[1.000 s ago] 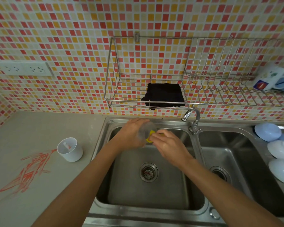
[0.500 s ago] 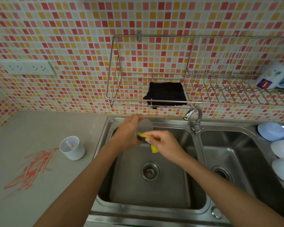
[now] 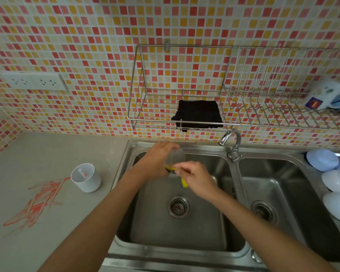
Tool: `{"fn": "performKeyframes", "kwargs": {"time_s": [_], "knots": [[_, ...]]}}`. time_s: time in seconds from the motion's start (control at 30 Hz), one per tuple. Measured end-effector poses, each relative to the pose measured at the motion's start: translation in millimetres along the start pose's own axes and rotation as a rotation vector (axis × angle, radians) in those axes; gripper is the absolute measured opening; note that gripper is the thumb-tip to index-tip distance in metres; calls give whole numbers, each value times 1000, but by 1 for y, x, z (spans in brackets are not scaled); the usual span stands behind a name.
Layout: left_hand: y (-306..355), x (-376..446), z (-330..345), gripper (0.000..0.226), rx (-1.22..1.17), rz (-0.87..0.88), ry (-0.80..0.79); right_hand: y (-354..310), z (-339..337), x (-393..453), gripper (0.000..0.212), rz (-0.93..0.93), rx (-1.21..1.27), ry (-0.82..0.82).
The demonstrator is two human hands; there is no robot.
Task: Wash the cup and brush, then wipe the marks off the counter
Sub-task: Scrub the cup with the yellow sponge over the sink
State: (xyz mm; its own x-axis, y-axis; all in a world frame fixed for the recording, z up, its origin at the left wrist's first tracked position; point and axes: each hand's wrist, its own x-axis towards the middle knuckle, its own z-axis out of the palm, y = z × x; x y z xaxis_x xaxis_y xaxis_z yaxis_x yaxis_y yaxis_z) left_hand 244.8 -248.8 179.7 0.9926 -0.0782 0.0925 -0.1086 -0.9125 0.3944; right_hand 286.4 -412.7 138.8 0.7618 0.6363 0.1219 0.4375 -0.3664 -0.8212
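Mosaic tile wall [image 3: 86,36] in red, orange and cream backs the whole scene. Grey counter [image 3: 37,154] runs left of a stainless double sink [image 3: 185,232]; the left basin is in use, drain strainer [image 3: 178,206] at its floor. Wire rack [image 3: 234,107] is fixed to the wall above the sink, with a black cloth [image 3: 198,113] lying on its left shelf, one corner hanging over the front rail. Red marks [image 3: 35,205] are scrawled across the counter, their upper tip reaching the base of a white cup [image 3: 86,178]. This cup stands upright on the counter just left of the sink rim, a small brush [image 3: 83,173] lying inside it. White and pale blue bowls [image 3: 336,185] sit inverted at the right edge. Tap [image 3: 232,143] rises between the basins; no water stream discernible. Left hand [image 3: 157,160], over the far end of the left basin, has fingers curled round a clear cup [image 3: 178,156], blurred. Right hand [image 3: 196,178] pinches a yellow sponge [image 3: 184,182], which meets the clear cup at its lower edge. Wall socket [image 3: 33,81] sits at left.
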Motion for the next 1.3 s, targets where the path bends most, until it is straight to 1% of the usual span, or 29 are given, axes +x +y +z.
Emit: {"fn": "performKeyframes", "kwargs": {"time_s": [0.03,0.07,0.17,0.2,0.23,0.3,0.4,0.53,0.6,0.67,0.73,0.77,0.83,0.9,0.93,0.97,1.03,1.1,1.17,1.2,1.23,1.3], "knots": [[0,0,1,77,-16,-1,0,1,-4,1,24,-10,-1,-18],[0,0,1,75,-37,-1,7,1,-10,3,24,-75,-86,-46],[3,0,-1,73,-101,-12,53,14,-29,15,32,-446,-604,-36],[2,1,-2,75,-119,-21,70,17,-32,16,36,-521,-704,-26],[1,1,-3,77,-132,-23,78,18,-33,15,39,-550,-745,-28],[-2,1,-4,79,-147,-5,65,20,-28,12,40,-568,-749,-15],[-4,-3,-4,80,-186,-14,40,24,-17,4,36,-599,-742,73],[-7,-7,2,83,-275,-73,80,19,-15,1,26,-635,-727,178],[-8,-9,7,85,-258,-101,102,17,-16,-1,25,-651,-743,180],[-10,-12,13,92,-236,-125,101,16,-15,-3,29,-658,-753,149],[-14,-16,13,91,-260,-136,104,12,-13,-4,33,-607,-667,123],[-16,-17,12,89,-269,-133,124,7,-11,-6,33,-549,-573,120],[-20,-19,8,87,-263,-119,166,-4,-3,-11,27,-404,-346,130],[-22,-22,4,86,-233,-93,180,-10,3,-13,24,-316,-224,133],[-22,-22,2,85,-208,-75,179,-10,3,-12,23,-315,-234,117],[-21,-23,1,84,-178,-64,170,-8,1,-9,22,-355,-300,90],[-19,-24,3,85,-136,-62,137,0,-8,0,20,-491,-529,50],[-17,-24,6,87,-146,-66,110,2,-15,10,29,-578,-718,38],[-19,-24,8,87,-170,-54,112,2,-13,11,35,-583,-768,72],[-21,-24,8,86,-173,-49,114,3,-8,8,34,-567,-746,104],[-22,-24,8,86,-166,-44,115,3,-2,4,32,-523,-666,95],[-25,-25,9,83,-131,-28,110,3,6,-4,24,-386,-399,38]]}}
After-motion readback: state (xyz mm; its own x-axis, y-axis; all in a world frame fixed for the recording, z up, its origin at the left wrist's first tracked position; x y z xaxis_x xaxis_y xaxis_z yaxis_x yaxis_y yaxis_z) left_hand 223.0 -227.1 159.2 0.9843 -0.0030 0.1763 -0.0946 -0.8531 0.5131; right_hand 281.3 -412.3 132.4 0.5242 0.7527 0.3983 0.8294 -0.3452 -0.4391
